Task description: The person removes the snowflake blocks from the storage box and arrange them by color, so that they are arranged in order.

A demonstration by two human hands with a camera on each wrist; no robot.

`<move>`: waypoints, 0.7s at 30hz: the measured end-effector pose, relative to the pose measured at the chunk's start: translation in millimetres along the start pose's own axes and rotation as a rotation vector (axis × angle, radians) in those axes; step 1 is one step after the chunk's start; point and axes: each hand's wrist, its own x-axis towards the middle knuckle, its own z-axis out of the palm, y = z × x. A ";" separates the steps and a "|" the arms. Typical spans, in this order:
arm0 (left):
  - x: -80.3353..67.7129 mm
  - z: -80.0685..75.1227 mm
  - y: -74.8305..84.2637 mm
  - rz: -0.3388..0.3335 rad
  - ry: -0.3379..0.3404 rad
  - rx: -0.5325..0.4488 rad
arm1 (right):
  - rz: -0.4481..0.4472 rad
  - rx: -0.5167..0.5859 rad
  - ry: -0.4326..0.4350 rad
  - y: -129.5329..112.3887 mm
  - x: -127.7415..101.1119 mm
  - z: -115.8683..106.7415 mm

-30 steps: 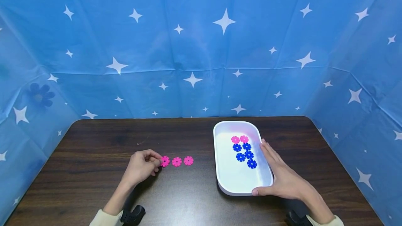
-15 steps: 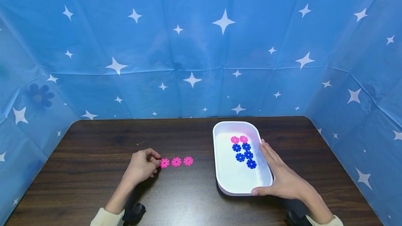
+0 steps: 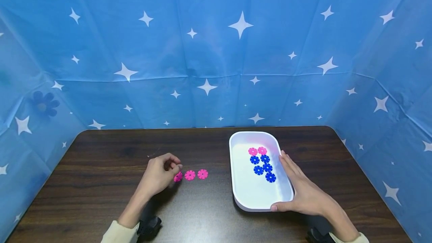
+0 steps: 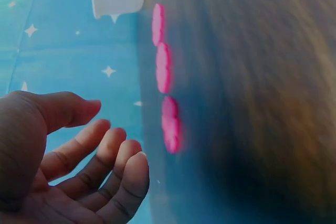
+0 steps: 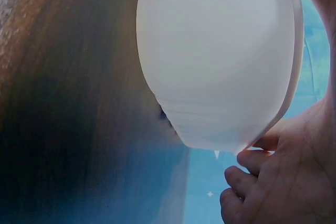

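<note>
In the head view, we keep the left hand (image 3: 158, 173) low beside the nearest pink disc (image 3: 178, 176), fingers loosely curled and holding nothing, and close thumb and forefinger on its rim without nudging the two neighbours, while the right hand (image 3: 301, 190) rests flat-fingered against the white tray (image 3: 236, 194). In the left wrist view, the pink disc (image 4: 170, 125) lies flat on the dark table (image 4: 252, 103), first of a row of three notched, flower-shaped pieces (edges blurred). In the right wrist view, only the tray's wall (image 5: 220, 56) and curled fingertips (image 5: 252, 158) show.

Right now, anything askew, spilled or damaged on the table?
Nothing stands out. Three pink discs lie in a neat row beside the left hand; the white tray sits flat, holding pink and blue discs, steadied by the right hand.
</note>
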 end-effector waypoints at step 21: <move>27.7 25.4 52.2 0.226 -0.025 -0.039 | -0.004 0.002 0.010 0.7 0.1 0.6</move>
